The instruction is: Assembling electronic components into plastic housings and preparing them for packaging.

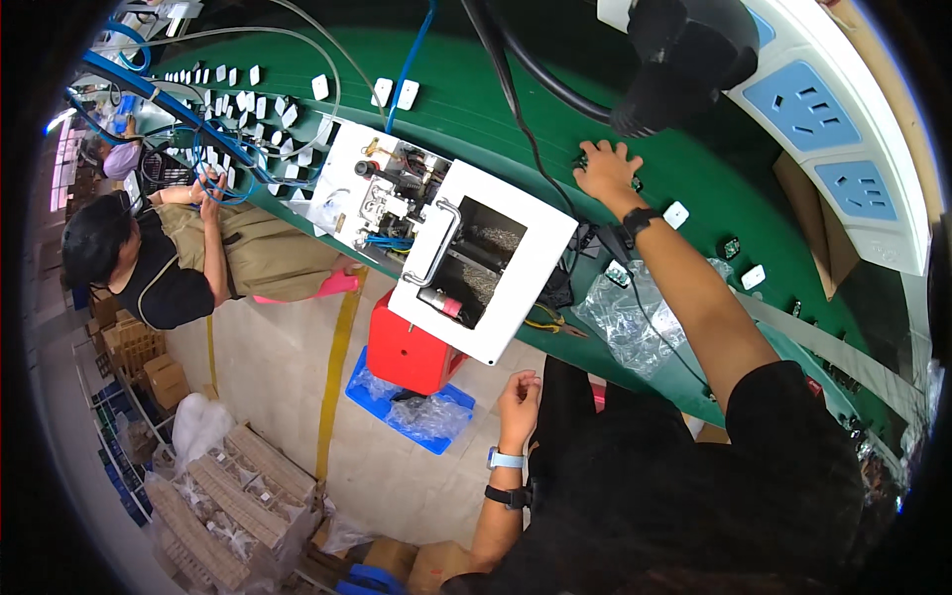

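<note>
My right hand (pixel 605 174) reaches out over the green conveyor belt (pixel 456 89), fingers spread and bent downward. The fingertips touch or hover just above a small dark piece (pixel 580 161), partly covered by them. Another small dark piece lies beside the hand. Closer to me, a small circuit board (pixel 729 247) and white rounded plates, one white plate (pixel 675 214) among them, rest on the belt. My left hand (pixel 520 397) is low, beside the white machine (pixel 526 213), with its fingers curled in. Whether anything is inside them is hidden.
The machine has two bays of small metal parts. Near it lie pliers (pixel 555 322), a clear plastic bag (pixel 640 317) and cables. A power strip (pixel 803 109) stands at the upper right. A red stool (pixel 397 347) is below. A co-worker (pixel 149 253) sits at the left.
</note>
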{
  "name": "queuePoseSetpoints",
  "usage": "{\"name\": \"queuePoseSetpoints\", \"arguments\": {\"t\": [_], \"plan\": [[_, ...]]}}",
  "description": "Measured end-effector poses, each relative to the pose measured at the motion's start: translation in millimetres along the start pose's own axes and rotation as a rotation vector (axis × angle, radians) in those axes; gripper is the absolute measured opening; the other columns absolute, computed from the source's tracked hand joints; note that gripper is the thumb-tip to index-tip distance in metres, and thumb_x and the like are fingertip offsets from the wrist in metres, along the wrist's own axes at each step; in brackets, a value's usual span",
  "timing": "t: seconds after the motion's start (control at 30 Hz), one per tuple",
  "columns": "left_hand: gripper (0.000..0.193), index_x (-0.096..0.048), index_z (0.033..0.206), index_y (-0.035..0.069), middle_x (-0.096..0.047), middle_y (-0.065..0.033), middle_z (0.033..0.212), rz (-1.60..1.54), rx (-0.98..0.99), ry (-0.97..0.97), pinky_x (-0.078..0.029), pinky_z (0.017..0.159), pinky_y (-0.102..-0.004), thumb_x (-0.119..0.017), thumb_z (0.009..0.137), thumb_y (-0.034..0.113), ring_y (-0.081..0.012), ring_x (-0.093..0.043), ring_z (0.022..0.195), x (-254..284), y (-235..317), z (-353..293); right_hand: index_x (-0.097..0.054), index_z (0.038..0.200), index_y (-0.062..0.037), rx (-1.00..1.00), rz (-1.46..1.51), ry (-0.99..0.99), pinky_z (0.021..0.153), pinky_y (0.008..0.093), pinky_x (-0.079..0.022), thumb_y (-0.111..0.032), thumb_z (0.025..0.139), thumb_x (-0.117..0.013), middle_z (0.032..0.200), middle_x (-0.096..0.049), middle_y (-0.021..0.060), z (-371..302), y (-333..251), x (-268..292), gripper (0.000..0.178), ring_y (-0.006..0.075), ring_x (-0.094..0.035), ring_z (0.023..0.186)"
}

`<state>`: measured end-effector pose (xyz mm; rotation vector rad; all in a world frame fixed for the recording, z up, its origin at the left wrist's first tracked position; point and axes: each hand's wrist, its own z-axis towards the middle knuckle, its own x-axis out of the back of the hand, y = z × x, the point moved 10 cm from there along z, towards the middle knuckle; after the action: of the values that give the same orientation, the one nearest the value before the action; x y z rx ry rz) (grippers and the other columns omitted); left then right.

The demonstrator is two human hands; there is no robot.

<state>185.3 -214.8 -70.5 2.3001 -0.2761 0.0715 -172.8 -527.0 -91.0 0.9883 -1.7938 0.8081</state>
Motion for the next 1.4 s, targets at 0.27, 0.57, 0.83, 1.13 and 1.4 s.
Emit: {"name": "queuePoseSetpoints", "arguments": {"t": [0.27, 0.57, 0.83, 1.13, 1.4], "plan": [[0.018, -0.062, 0.112, 0.001, -0.068, -0.003, 0.095, 0.074, -0.037, -0.143, -0.051, 0.075, -0.024, -0.062, 0.096, 0.006, -0.01, -0.063, 0.084, -30, 17, 16, -0.047, 0.143, -0.0374, -0.03, 0.178, -0.045, 0.101, 0.0704, -0.037, -0.024, 0.09, -0.068, 0.152, -0.036, 0.0085, -25, 34, -23, 0.059, 0.0406, -0.033, 0.137], [0.019, -0.062, 0.114, 0.001, -0.067, -0.0023, 0.095, 0.142, -0.075, -0.191, -0.05, 0.079, -0.0227, -0.061, 0.096, 0.005, -0.0092, -0.062, 0.086, -32, 29, 10, -0.05, 0.141, -0.0366, 0.162, 0.133, 0.029, 0.099, 0.0605, -0.045, -0.023, 0.088, -0.07, 0.15, -0.039, 0.0087, -49, 35, -15, 0.058, 0.0359, -0.041, 0.132], [0.02, -0.062, 0.113, 0.0, -0.069, -0.0063, 0.091, 0.235, -0.267, -0.307, -0.052, 0.073, -0.028, -0.063, 0.094, 0.006, -0.0128, -0.066, 0.083, -75, 45, 17, -0.05, 0.141, -0.0332, 0.394, 0.17, -0.065, 0.098, 0.0529, -0.05, -0.021, 0.085, -0.073, 0.144, -0.044, 0.0113, -166, 71, -8, 0.062, 0.0366, -0.048, 0.125], [0.018, -0.064, 0.101, 0.001, -0.069, -0.0214, 0.092, 0.641, -0.682, -0.359, -0.054, 0.073, -0.0462, -0.061, 0.084, 0.007, -0.0376, -0.068, 0.079, -207, 89, 47, -0.032, 0.153, -0.0306, 0.247, 0.378, 0.014, 0.106, 0.0526, -0.044, -0.02, 0.083, -0.073, 0.152, -0.039, 0.0174, -206, 137, -39, 0.082, 0.0438, -0.046, 0.13], [0.016, -0.064, 0.096, 0.004, -0.067, -0.0202, 0.09, 0.972, -0.798, -0.512, -0.053, 0.074, -0.0503, -0.06, 0.081, 0.007, -0.0398, -0.066, 0.084, -261, 61, -9, -0.035, 0.151, -0.0142, 0.367, 0.551, 0.252, 0.111, 0.0496, -0.039, -0.015, 0.086, -0.068, 0.149, -0.043, 0.0212, -320, 180, 19, 0.072, 0.0442, -0.043, 0.134]]}}
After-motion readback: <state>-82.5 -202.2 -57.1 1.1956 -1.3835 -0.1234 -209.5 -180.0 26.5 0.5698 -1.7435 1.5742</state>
